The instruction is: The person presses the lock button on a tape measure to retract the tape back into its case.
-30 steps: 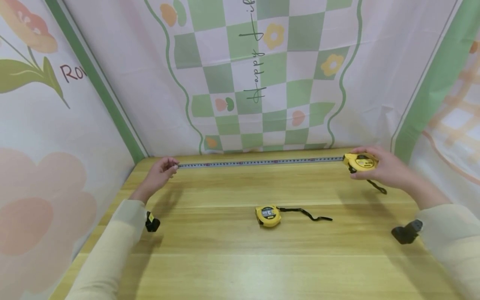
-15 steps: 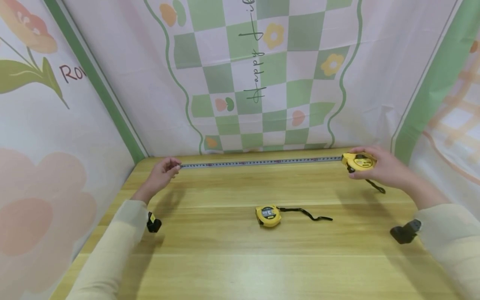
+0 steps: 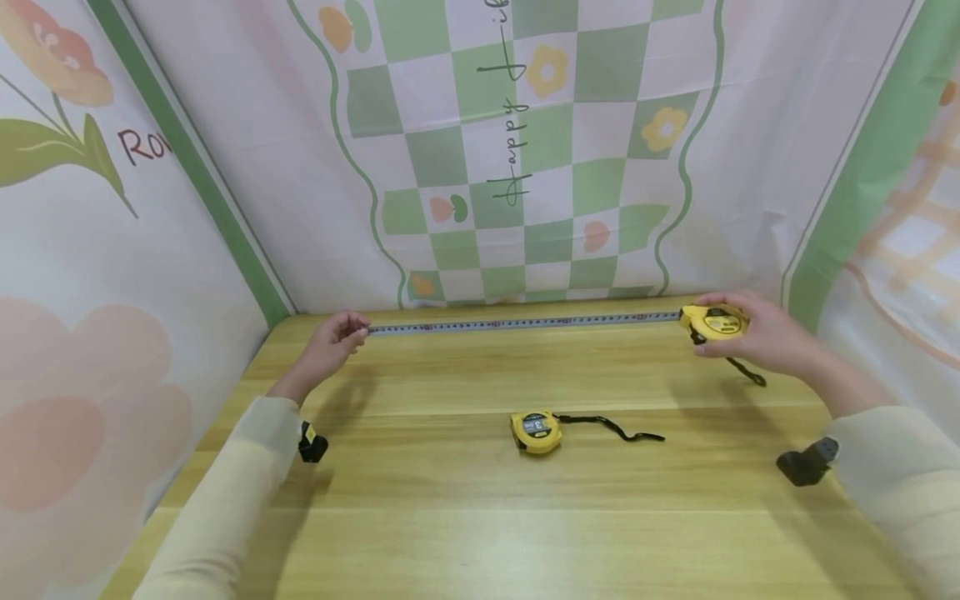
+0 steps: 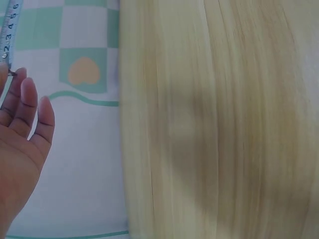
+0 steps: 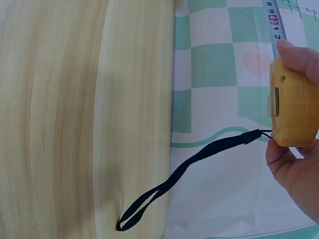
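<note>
Left hand [image 3: 335,342] has drawn inward, right hand [image 3: 776,340] slightly too; less blade [image 3: 457,327] shows (likely retracting). Left fingertips pinch its end; right fingers grip the yellow case [image 3: 705,322], raised over the table's [image 3: 450,542] far side.

- L sleeve [image 3: 225,500]: long, lt cream, creased twd elbow.
- L cuff [image 3: 272,419]: wide band, sl. greyer.
- R sleeve [image 3: 911,492]: also lt cream; R cuff [image 3: 870,437] greyish.
- L wrist cam [image 3: 313,447]: blk block, yel. patch [image 3: 311,433].
- R wrist cam [image 3: 802,467]: blk, boxy, dk-grey part nr cuff.
- L hand [image 3: 334,340], R hand [image 3: 768,333]: bare.
</note>
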Motion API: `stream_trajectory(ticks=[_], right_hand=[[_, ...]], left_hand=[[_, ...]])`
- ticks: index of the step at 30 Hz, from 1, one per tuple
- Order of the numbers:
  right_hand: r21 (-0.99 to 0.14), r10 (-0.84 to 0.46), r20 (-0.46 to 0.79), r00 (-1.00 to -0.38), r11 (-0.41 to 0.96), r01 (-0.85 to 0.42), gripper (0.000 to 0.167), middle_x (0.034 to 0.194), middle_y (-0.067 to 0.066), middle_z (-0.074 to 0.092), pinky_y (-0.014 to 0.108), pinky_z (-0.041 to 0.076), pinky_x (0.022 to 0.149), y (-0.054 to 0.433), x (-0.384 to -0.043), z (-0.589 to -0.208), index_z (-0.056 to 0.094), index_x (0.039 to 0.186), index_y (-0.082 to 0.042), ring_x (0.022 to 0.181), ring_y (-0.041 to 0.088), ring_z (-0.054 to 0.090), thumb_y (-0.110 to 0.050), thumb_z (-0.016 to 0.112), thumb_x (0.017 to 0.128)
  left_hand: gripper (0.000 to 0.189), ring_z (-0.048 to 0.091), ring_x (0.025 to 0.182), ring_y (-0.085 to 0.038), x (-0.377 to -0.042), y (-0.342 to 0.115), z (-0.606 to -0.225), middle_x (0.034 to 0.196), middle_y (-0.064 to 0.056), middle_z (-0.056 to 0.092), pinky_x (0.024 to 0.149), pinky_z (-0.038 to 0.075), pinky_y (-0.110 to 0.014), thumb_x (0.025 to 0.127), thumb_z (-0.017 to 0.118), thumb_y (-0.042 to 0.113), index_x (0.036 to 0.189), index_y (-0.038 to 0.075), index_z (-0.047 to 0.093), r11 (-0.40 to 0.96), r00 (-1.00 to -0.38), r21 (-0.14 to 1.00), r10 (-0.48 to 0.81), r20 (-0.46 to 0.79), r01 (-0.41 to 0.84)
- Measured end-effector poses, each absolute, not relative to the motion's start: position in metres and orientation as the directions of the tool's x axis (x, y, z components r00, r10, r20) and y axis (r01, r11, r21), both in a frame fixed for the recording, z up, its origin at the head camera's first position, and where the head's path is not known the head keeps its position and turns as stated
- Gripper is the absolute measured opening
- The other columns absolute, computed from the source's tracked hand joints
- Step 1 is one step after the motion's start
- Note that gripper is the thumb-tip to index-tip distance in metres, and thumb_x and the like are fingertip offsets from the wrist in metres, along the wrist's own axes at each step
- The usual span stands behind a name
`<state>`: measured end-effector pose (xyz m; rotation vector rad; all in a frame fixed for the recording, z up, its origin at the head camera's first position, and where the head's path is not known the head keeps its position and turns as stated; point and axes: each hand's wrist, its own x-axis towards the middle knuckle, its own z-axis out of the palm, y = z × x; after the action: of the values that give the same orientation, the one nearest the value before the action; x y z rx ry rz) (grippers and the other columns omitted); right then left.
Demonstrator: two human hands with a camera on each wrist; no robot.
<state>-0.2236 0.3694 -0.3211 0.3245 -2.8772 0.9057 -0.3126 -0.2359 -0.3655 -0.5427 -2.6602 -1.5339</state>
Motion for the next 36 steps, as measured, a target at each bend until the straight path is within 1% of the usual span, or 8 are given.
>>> stream_trajectory(ticks=[2,8,10,11,14,17,18,36], right_hand=[[-0.553,-0.171,0.165,-0.971,0.800,-0.235,0.075,0.139,0.028,0.039,0.066,0.034,0.088,0.3698,-0.2241,-0.3211,0.048,0.138,-0.007,0.117,0.046,0.039,-0.029,0.084,0.077],[-0.545,-0.174,0.171,-0.970,0.803,-0.240,0.074,0.138,0.027,0.041,0.063,0.036,0.087,0.3703,-0.2243,-0.3213,0.048,0.137,-0.007,0.114,0.043,0.042,-0.028,0.084,0.077],[-0.543,-0.174,0.165,-0.971,0.806,-0.237,0.074,0.137,0.026,0.041,0.062,0.037,0.086,0.3696,-0.2236,-0.3205,0.048,0.138,-0.007,0.112,0.043,0.043,-0.028,0.084,0.077],[-0.542,-0.174,0.161,-0.972,0.807,-0.234,0.074,0.136,0.026,0.041,0.061,0.038,0.085,0.3693,-0.2233,-0.3199,0.047,0.138,-0.007,0.111,0.043,0.044,-0.029,0.084,0.078],[-0.539,-0.173,0.153,-0.973,0.810,-0.229,0.073,0.135,0.026,0.042,0.059,0.039,0.083,0.3689,-0.2229,-0.3194,0.047,0.138,-0.007,0.110,0.042,0.045,-0.030,0.083,0.078],[-0.544,-0.174,0.153,-0.973,0.807,-0.230,0.073,0.136,0.026,0.042,0.060,0.038,0.084,0.3697,-0.2235,-0.3201,0.047,0.138,-0.008,0.111,0.043,0.044,-0.030,0.083,0.079],[-0.546,-0.174,0.155,-0.973,0.805,-0.231,0.072,0.136,0.026,0.042,0.061,0.038,0.085,0.3701,-0.2238,-0.3206,0.047,0.138,-0.008,0.112,0.043,0.044,-0.030,0.083,0.079],[-0.533,-0.208,0.191,-0.959,0.798,-0.280,0.065,0.137,0.027,0.040,0.064,0.037,0.084,0.3695,-0.2219,-0.3201,0.049,0.137,-0.006,0.111,0.045,0.043,-0.029,0.079,0.083]], left_hand=[[0.022,0.054,0.095,-0.028,-0.3133,-0.2348,-0.3653,0.107,-0.016,0.054,0.080,0.050,-0.034,0.102,0.050,0.012,0.118,-0.003,0.053,0.453,-0.936,0.834,0.291,0.196,0.315],[0.020,0.054,0.092,-0.023,-0.3135,-0.2319,-0.3639,0.104,-0.013,0.054,0.077,0.050,-0.029,0.102,0.050,0.010,0.117,-0.003,0.053,0.458,-0.935,0.829,0.292,0.202,0.322],[0.020,0.054,0.092,-0.024,-0.3121,-0.2308,-0.3628,0.104,-0.013,0.055,0.079,0.050,-0.031,0.102,0.050,0.009,0.117,-0.003,0.053,0.458,-0.935,0.829,0.292,0.201,0.321],[0.020,0.054,0.094,-0.028,-0.3113,-0.2302,-0.3623,0.104,-0.013,0.055,0.080,0.050,-0.035,0.102,0.050,0.009,0.117,-0.003,0.053,0.455,-0.935,0.831,0.292,0.200,0.320],[0.020,0.054,0.094,-0.029,-0.3107,-0.2291,-0.3620,0.105,-0.014,0.055,0.081,0.050,-0.036,0.102,0.050,0.009,0.117,-0.003,0.053,0.455,-0.936,0.832,0.292,0.197,0.317],[0.020,0.054,0.094,-0.028,-0.3112,-0.2289,-0.3626,0.105,-0.014,0.055,0.079,0.050,-0.033,0.102,0.050,0.010,0.117,-0.003,0.053,0.458,-0.937,0.832,0.290,0.195,0.314],[0.020,0.054,0.092,-0.024,-0.3113,-0.2289,-0.3625,0.104,-0.014,0.055,0.078,0.049,-0.030,0.102,0.050,0.010,0.117,-0.003,0.053,0.463,-0.937,0.829,0.289,0.195,0.315],[0.021,0.053,0.091,-0.024,-0.3091,-0.2296,-0.3608,0.103,-0.013,0.054,0.077,0.049,-0.029,0.102,0.050,0.011,0.117,-0.003,0.052,0.455,-0.934,0.833,0.302,0.189,0.316]])
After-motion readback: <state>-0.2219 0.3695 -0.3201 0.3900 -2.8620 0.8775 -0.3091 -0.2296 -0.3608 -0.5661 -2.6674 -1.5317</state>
